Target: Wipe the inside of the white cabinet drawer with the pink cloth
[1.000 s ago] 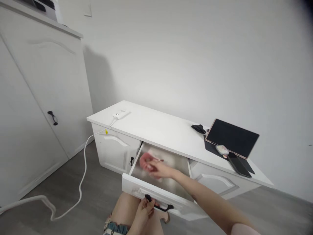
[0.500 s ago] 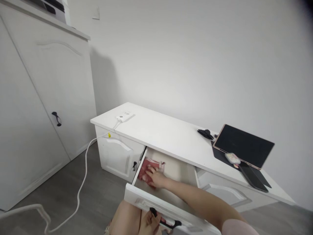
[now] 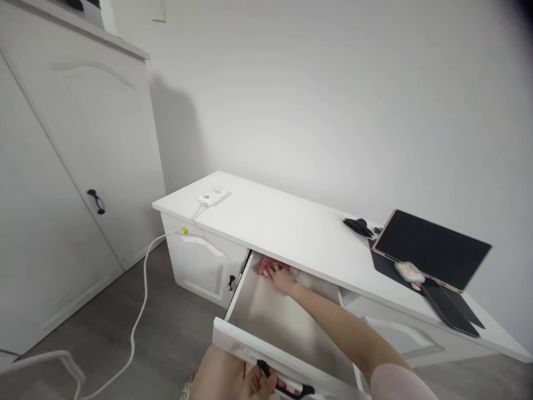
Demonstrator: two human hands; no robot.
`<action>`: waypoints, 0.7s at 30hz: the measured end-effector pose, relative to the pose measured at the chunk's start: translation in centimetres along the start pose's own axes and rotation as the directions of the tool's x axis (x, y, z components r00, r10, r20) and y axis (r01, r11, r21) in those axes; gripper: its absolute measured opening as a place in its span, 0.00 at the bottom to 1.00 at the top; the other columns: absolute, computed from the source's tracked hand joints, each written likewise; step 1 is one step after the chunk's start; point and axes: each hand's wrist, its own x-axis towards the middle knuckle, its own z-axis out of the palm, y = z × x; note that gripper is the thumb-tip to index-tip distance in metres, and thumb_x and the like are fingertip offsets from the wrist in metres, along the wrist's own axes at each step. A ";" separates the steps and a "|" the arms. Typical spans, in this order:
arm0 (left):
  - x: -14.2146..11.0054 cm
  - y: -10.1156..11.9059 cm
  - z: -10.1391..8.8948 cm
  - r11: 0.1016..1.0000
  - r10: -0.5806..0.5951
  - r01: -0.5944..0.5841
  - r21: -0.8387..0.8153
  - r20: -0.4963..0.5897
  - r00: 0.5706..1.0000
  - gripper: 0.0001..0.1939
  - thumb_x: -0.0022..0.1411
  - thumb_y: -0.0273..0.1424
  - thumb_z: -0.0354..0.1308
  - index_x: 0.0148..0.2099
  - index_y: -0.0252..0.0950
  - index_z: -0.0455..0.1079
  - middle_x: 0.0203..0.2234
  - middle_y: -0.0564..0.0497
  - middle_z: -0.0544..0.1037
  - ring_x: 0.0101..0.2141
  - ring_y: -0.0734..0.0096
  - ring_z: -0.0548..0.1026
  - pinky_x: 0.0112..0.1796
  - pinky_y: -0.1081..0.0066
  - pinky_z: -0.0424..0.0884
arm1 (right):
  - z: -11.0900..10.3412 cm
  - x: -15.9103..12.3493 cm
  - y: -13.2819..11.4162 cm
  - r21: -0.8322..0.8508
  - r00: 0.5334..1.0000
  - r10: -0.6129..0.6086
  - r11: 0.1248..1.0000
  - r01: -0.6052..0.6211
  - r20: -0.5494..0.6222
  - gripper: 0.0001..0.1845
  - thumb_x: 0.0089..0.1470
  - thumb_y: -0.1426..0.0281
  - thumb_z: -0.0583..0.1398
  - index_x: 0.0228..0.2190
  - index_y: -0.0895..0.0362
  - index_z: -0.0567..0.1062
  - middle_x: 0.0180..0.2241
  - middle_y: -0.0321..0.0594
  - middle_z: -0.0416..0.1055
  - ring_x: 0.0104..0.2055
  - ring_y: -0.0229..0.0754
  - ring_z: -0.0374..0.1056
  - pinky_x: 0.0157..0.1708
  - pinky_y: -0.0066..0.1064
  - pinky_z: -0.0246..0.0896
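Note:
A white drawer (image 3: 287, 353) stands pulled out beneath the white tabletop. My right hand (image 3: 283, 280) reaches into it, near the back left corner. Under its fingers is a bunched red cloth (image 3: 266, 264), pressed against the drawer and partly covered by the hand. At the drawer's front, my left hand (image 3: 259, 383) has its fingers curled around the left end of the black handle (image 3: 297, 393). The front part of the drawer's floor shows bare.
On the tabletop (image 3: 266, 222) lies a white power strip (image 3: 213, 196) with a white cable (image 3: 145, 289) running to the floor. A dark-screened tablet (image 3: 433, 250), a small clear case (image 3: 410, 272) and a black hair clip (image 3: 358, 226) are at the right. A tall cabinet (image 3: 83, 144) stands left.
My right hand has moved the red cloth from the drawer's left side toward its back. My left hand keeps its grip on the handle. The view has shifted slightly.

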 end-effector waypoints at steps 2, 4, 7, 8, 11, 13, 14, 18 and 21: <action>0.1 -0.5 -0.2 0.999 0.024 -0.023 -0.023 0.020 1.000 0.30 0.32 0.61 0.67 0.23 0.38 0.71 0.18 0.47 0.78 0.22 0.67 0.71 0.31 0.65 0.66 | 0.3 -1.3 0.5 -0.050 1.000 -0.015 0.999 0.016 0.011 0.40 0.50 0.74 0.60 0.64 0.60 0.56 0.62 0.67 0.56 0.51 0.62 0.69 0.43 0.48 0.67; 0.3 -0.9 -0.4 0.999 0.020 -0.018 -0.040 0.053 0.998 0.30 0.31 0.60 0.68 0.22 0.38 0.70 0.19 0.46 0.78 0.24 0.66 0.72 0.33 0.65 0.67 | 0.7 -2.7 0.8 -0.077 0.998 -0.061 0.995 0.063 0.021 0.41 0.47 0.77 0.62 0.62 0.59 0.59 0.60 0.65 0.60 0.49 0.60 0.70 0.43 0.47 0.68; 0.5 -1.0 -0.8 0.997 0.006 0.002 -0.073 0.108 0.994 0.30 0.29 0.57 0.71 0.21 0.37 0.69 0.20 0.47 0.77 0.26 0.65 0.73 0.35 0.64 0.67 | 1.4 -5.2 0.8 -0.079 0.990 -0.137 0.987 0.139 0.032 0.40 0.48 0.77 0.61 0.62 0.57 0.59 0.59 0.61 0.62 0.47 0.56 0.71 0.43 0.43 0.68; 0.4 -0.8 -0.9 0.996 0.008 0.002 -0.088 0.113 0.994 0.29 0.29 0.56 0.71 0.21 0.37 0.69 0.20 0.47 0.77 0.27 0.65 0.73 0.36 0.63 0.67 | 1.6 -6.1 0.6 -0.074 0.986 -0.161 0.984 0.163 0.035 0.40 0.49 0.75 0.61 0.62 0.56 0.59 0.59 0.59 0.62 0.46 0.55 0.72 0.42 0.42 0.68; -0.1 0.0 -0.8 0.994 0.000 0.011 -0.110 0.105 0.994 0.29 0.30 0.55 0.72 0.23 0.36 0.70 0.21 0.48 0.78 0.29 0.63 0.74 0.39 0.63 0.67 | 2.3 -8.9 -0.4 -0.061 0.960 -0.281 0.958 0.281 0.017 0.33 0.55 0.70 0.58 0.62 0.53 0.61 0.57 0.57 0.64 0.41 0.52 0.73 0.37 0.40 0.68; -0.7 0.6 -0.7 0.994 -0.009 0.021 -0.110 0.113 0.994 0.28 0.33 0.53 0.72 0.24 0.35 0.71 0.22 0.47 0.78 0.30 0.63 0.75 0.40 0.63 0.67 | 2.7 -10.8 -1.0 -0.033 0.922 -0.388 0.921 0.388 0.002 0.25 0.60 0.69 0.53 0.59 0.52 0.65 0.53 0.54 0.68 0.37 0.49 0.73 0.34 0.38 0.67; -0.9 0.8 -0.6 0.993 -0.007 0.021 -0.113 0.122 0.992 0.27 0.34 0.53 0.72 0.25 0.35 0.71 0.23 0.47 0.78 0.31 0.63 0.75 0.41 0.63 0.67 | 2.7 -11.7 -1.2 -0.002 0.901 -0.433 0.901 0.433 -0.004 0.23 0.61 0.68 0.51 0.57 0.50 0.68 0.51 0.51 0.70 0.36 0.47 0.73 0.33 0.37 0.66; -1.4 1.2 -0.4 0.991 0.002 0.012 -0.131 0.103 0.995 0.27 0.34 0.52 0.73 0.24 0.36 0.69 0.22 0.49 0.77 0.30 0.64 0.74 0.41 0.63 0.67 | 2.6 -14.1 -0.4 0.141 0.839 -0.544 0.832 0.537 0.015 0.17 0.62 0.64 0.52 0.49 0.46 0.75 0.45 0.42 0.72 0.34 0.42 0.71 0.33 0.33 0.63; -1.3 1.3 -0.2 0.991 -0.003 0.014 -0.136 0.077 0.997 0.29 0.30 0.52 0.74 0.24 0.36 0.68 0.20 0.50 0.74 0.28 0.65 0.73 0.40 0.62 0.67 | 2.5 -14.1 1.5 0.100 0.872 -0.484 0.874 0.476 0.072 0.16 0.57 0.66 0.57 0.47 0.46 0.75 0.44 0.42 0.72 0.33 0.42 0.70 0.34 0.34 0.62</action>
